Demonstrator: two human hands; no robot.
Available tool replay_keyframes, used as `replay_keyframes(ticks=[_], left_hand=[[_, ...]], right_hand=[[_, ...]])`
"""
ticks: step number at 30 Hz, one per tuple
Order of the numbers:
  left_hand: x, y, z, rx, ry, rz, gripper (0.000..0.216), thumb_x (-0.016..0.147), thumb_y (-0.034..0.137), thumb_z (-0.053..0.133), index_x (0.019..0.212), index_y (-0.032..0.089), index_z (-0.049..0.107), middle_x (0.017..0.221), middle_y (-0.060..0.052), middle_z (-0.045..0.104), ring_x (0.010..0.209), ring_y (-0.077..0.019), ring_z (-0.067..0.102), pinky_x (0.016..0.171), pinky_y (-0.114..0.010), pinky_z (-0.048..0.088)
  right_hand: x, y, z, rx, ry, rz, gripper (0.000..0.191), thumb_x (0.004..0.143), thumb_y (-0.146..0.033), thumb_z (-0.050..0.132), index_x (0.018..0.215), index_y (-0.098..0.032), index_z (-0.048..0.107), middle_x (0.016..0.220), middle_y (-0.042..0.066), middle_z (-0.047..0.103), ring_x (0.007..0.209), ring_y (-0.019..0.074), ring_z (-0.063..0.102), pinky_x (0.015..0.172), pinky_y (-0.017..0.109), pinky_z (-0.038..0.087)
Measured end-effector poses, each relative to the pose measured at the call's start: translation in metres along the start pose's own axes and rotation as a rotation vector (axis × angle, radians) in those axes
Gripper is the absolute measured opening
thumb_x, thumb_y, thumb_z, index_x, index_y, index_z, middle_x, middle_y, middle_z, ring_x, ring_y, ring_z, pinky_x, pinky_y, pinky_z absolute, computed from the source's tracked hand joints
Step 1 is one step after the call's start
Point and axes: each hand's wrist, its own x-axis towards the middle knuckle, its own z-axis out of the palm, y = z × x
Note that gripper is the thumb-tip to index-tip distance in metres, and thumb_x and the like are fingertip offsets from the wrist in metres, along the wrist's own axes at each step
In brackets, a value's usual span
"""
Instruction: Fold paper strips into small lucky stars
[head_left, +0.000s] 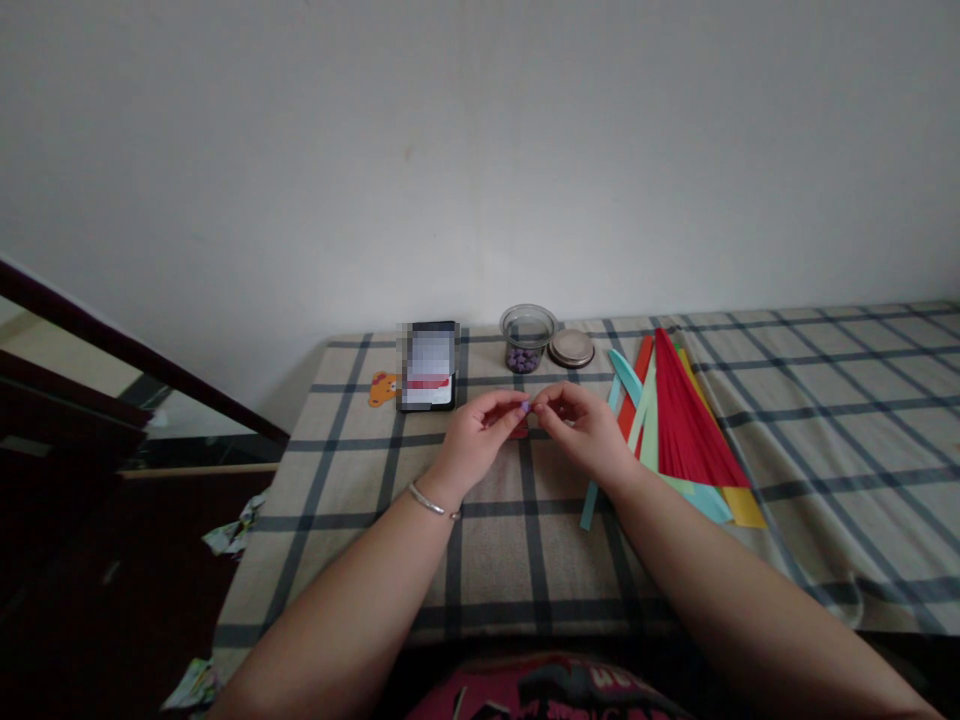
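Note:
My left hand [480, 432] and my right hand [581, 422] meet over the checked tablecloth, fingertips pinched together on a tiny purple paper piece [526, 407]. A bit of red shows just under my left fingers. A silver bangle [431, 500] circles my left wrist. Right of my right hand lies a fan of long paper strips [690, 425] in red, orange, yellow, green and light blue. Behind my hands stands a clear plastic jar [527, 338] holding several small purple pieces, with its round lid [571, 348] beside it.
A phone [428, 366] lies at the back left of the table [825, 420], next to a small orange bear sticker [383, 389]. A plain wall rises behind. The table's left edge drops to a dark floor with paper scraps [234, 532].

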Motion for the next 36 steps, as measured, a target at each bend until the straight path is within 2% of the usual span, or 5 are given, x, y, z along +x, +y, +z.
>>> replay_keyframes(ticks=[3,10,19,30,36], left_hand=[[0.0003,-0.0008,-0.0006,-0.011,0.014,-0.02,0.029,0.075,0.035,0.067,0.098,0.017,0.067,0.1,-0.007,0.07,0.086,-0.0178,0.067,0.078,-0.033,0.057],[0.0009,-0.0019,0.0011,-0.067,0.043,-0.045,0.028,0.072,0.033,0.07,0.093,0.016,0.066,0.088,-0.004,0.07,0.074,-0.0131,0.066,0.074,-0.03,0.057],[0.0023,-0.0018,-0.001,-0.112,0.053,-0.114,0.027,0.068,0.033,0.073,0.087,0.015,0.068,0.083,-0.003,0.071,0.072,-0.0139,0.066,0.075,-0.033,0.057],[0.0017,-0.0006,0.0003,-0.187,0.052,-0.095,0.027,0.064,0.033,0.077,0.083,0.016,0.07,0.082,-0.002,0.072,0.075,-0.0135,0.066,0.077,-0.031,0.055],[0.001,0.0008,0.0009,-0.147,0.061,-0.064,0.027,0.063,0.033,0.078,0.081,0.016,0.07,0.083,-0.003,0.072,0.075,-0.0135,0.066,0.079,-0.032,0.054]], right_hand=[[0.0011,0.004,0.0008,0.001,-0.009,0.014,0.011,0.079,-0.03,0.059,0.078,-0.019,0.06,0.072,0.002,0.063,0.061,0.0133,0.058,0.056,0.025,0.046],[0.0029,0.0093,0.002,0.082,-0.015,0.02,0.011,0.078,-0.03,0.061,0.076,-0.019,0.06,0.071,0.002,0.063,0.063,0.0142,0.058,0.058,0.026,0.047],[0.0021,0.007,0.001,0.011,-0.021,-0.004,0.012,0.078,-0.03,0.061,0.077,-0.019,0.063,0.071,0.003,0.065,0.063,0.0145,0.06,0.058,0.026,0.048],[-0.0001,0.0044,0.0016,0.073,-0.017,-0.002,0.012,0.078,-0.031,0.062,0.078,-0.019,0.062,0.072,0.003,0.063,0.063,0.014,0.058,0.058,0.026,0.047],[-0.0009,0.0052,0.0035,0.111,-0.009,0.034,0.011,0.078,-0.03,0.062,0.077,-0.019,0.061,0.072,0.002,0.063,0.062,0.0135,0.057,0.057,0.025,0.046]])
